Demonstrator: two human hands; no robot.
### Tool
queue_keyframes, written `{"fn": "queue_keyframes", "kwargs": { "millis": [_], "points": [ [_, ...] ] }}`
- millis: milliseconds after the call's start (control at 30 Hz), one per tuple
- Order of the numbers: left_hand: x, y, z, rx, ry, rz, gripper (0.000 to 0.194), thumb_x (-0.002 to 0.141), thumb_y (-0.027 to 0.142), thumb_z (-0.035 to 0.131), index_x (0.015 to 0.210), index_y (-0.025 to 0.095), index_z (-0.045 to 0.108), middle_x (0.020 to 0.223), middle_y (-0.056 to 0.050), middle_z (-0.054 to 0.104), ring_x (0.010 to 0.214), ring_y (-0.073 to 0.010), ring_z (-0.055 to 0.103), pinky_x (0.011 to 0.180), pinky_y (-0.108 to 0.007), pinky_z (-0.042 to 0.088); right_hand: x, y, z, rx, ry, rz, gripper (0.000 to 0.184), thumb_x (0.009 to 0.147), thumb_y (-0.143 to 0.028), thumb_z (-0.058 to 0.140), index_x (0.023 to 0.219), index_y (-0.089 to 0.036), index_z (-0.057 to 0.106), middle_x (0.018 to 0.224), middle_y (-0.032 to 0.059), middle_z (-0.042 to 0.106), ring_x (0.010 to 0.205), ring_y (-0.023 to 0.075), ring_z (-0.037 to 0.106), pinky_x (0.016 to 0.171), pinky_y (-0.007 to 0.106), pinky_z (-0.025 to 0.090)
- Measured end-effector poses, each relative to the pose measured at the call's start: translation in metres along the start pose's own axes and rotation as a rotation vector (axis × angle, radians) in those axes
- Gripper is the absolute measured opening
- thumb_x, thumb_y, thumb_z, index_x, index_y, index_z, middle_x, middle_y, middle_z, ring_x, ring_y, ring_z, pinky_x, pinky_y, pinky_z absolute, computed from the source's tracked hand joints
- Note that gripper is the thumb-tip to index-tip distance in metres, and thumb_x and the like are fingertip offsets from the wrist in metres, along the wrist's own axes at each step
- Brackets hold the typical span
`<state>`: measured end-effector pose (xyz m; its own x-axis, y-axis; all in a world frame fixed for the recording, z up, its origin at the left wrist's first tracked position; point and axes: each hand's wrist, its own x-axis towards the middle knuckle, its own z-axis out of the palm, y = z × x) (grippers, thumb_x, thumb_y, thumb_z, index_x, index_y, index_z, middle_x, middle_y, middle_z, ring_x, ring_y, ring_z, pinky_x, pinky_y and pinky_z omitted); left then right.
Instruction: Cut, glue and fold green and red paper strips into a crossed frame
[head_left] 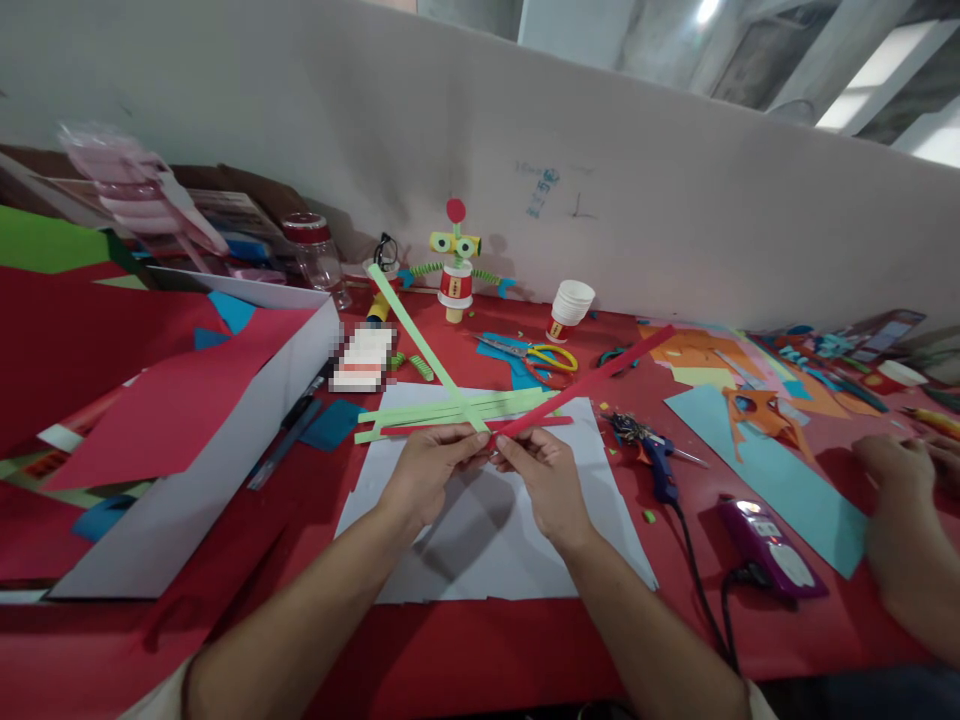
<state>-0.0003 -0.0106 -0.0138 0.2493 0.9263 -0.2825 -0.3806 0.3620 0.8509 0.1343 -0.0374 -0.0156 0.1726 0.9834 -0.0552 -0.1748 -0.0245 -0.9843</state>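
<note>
My left hand (442, 460) is closed, pinching the lower end of a light green paper strip (420, 340) that slants up to the left. In my right hand (544, 470), also closed, is the end of a red paper strip (600, 378) slanting up to the right. The two ends meet between my fingertips; whether they are joined I cannot tell. Beneath my hands lie white paper sheets (480, 560). Just beyond my fingers, several more green strips (390, 415) and a flat red strip (559, 421) rest across the sheets' far edge.
A paper-cup figure (455, 285) stands by the wall, near stacked cups (570, 305) and scissors (517, 350). At right are a glue gun (660, 465), a purple power strip (776, 550) and another person's arm (911, 540). A white box (217, 430) of coloured paper is at left.
</note>
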Motion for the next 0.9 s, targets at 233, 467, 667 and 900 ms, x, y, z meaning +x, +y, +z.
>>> {"fn": "queue_keyframes", "kwargs": {
  "millis": [233,467,667,900],
  "points": [
    [-0.0013,0.0030,0.0020,-0.007,0.004,0.019,0.023,0.053,0.029,0.084,0.061,0.012,0.070,0.061,-0.003,0.065,0.060,-0.0125,0.060,0.064,-0.026,0.048,0.0004,0.0022,-0.0002,-0.031,-0.006,-0.023,0.011,0.069,-0.028,0.073,0.069,-0.018,0.069,0.061,0.0006,0.067,0.060,0.0149,0.062,0.061,0.029,0.050],
    [-0.0028,0.0022,0.0049,0.026,0.034,0.087,0.023,0.054,0.027,0.082,0.063,0.013,0.066,0.061,-0.002,0.066,0.059,-0.0129,0.060,0.062,-0.026,0.048,0.0013,-0.0027,0.0005,0.108,-0.004,0.072,0.017,0.063,-0.028,0.077,0.067,-0.017,0.065,0.062,-0.0011,0.067,0.059,0.0121,0.061,0.062,0.027,0.050],
    [-0.0015,-0.0017,0.0049,0.077,0.045,0.193,0.018,0.060,0.023,0.078,0.067,0.014,0.064,0.060,-0.001,0.065,0.059,-0.0135,0.060,0.064,-0.027,0.048,0.0022,-0.0002,0.0002,0.124,-0.017,0.080,0.017,0.065,-0.029,0.077,0.068,-0.017,0.065,0.062,-0.0014,0.066,0.060,0.0119,0.061,0.064,0.027,0.050],
    [-0.0039,-0.0037,0.0058,0.058,-0.106,0.167,0.013,0.068,0.026,0.073,0.069,0.016,0.064,0.069,-0.001,0.066,0.071,-0.0144,0.061,0.075,-0.028,0.046,0.0034,0.0010,-0.0038,0.002,0.027,-0.084,0.011,0.069,-0.026,0.074,0.070,-0.018,0.066,0.064,-0.0008,0.067,0.061,0.0134,0.061,0.063,0.027,0.049]
  ]
}}
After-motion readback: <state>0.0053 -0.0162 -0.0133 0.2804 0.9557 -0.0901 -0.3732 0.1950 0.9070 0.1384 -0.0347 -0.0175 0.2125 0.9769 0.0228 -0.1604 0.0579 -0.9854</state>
